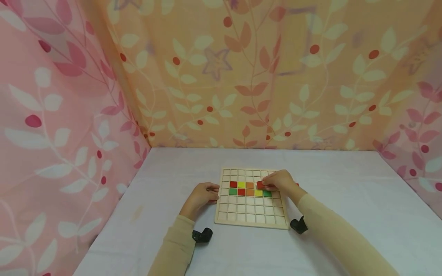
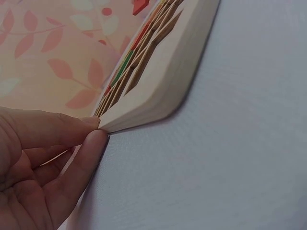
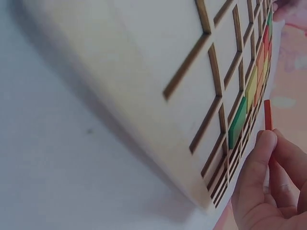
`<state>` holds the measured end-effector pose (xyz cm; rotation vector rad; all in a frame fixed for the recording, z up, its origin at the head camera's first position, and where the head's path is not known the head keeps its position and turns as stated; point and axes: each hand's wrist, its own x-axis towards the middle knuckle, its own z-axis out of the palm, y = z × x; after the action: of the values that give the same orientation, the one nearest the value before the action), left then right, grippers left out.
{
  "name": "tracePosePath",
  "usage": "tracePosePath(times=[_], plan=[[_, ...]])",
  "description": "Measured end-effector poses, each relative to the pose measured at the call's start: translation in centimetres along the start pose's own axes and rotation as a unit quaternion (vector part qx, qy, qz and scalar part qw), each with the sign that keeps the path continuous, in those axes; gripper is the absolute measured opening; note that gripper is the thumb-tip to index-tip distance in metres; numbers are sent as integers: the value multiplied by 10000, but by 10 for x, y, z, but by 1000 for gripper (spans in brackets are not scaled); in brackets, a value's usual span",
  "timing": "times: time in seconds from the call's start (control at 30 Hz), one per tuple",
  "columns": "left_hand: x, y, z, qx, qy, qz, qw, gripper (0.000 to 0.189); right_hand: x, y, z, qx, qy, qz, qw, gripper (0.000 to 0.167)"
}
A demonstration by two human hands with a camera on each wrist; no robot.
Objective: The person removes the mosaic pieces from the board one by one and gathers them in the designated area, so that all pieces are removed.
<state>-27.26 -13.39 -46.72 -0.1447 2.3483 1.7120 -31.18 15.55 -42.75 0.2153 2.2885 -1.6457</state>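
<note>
A square wooden grid board (image 1: 252, 225) lies on the table, with colored square tiles in two neighboring rows. The upper row has a red tile (image 1: 233, 184), a yellow one (image 1: 241, 184) and an orange one (image 1: 249, 185). Below them run green, red, orange, yellow and, at the right end, a green tile (image 1: 267, 193). My left hand (image 1: 202, 195) pinches the board's left edge between thumb and finger. Just over the upper row, my right hand (image 1: 280, 182) holds a red tile (image 3: 268, 115) by its edge between thumb and fingertips. The right hand covers some cells.
A white cloth (image 1: 345, 184) covers the table. Patterned curtains (image 1: 241, 76) stand behind it and at both sides. A bit of something red (image 1: 297, 184) shows past the right wrist. Black wrist devices (image 1: 203, 235) sit at both sleeves.
</note>
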Motion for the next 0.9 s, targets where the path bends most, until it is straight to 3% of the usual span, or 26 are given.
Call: tracePosePath(times=[0.33, 0.53, 0.9], plan=[[2, -1, 0, 44, -7, 46, 10000, 41, -9, 0, -20, 450, -105, 130, 9988, 41], [1, 0, 1, 30, -18, 17, 10000, 41, -12, 2, -34, 124, 25, 223, 9997, 41], [3, -3, 0, -19, -17, 72, 10000, 41, -16, 5, -59, 298, 61, 215, 9993, 46]])
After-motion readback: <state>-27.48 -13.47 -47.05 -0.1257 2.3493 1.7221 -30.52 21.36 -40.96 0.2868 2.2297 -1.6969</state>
